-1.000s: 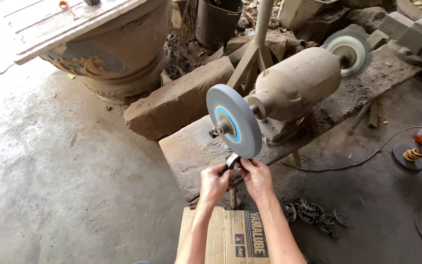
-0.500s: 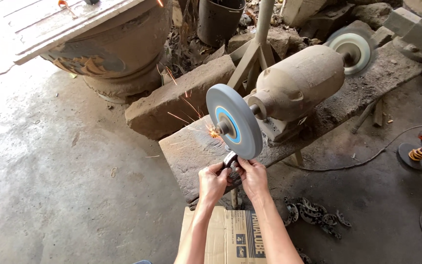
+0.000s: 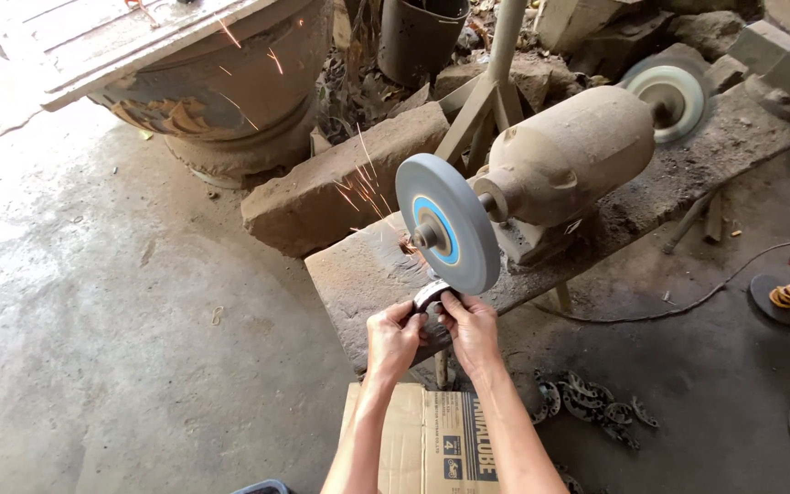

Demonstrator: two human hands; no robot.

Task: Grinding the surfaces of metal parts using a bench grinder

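Gripping a small curved metal piece [image 3: 431, 295] between them, the left hand [image 3: 392, 337] and the right hand [image 3: 471, 329] are both closed on it and press it up against the lower rim of the grey grinding wheel [image 3: 447, 222], which sits at about 12 o'clock from the hands. Orange sparks [image 3: 358, 183] fly off toward 11 o'clock. The wheel is mounted on a dusty motor [image 3: 578, 151] standing on a worn desk [image 3: 368, 270]. A flattened cardboard box [image 3: 422, 439] lies at 6 o'clock, and loose metal parts [image 3: 587, 402] rest on the floor at 4 o'clock.
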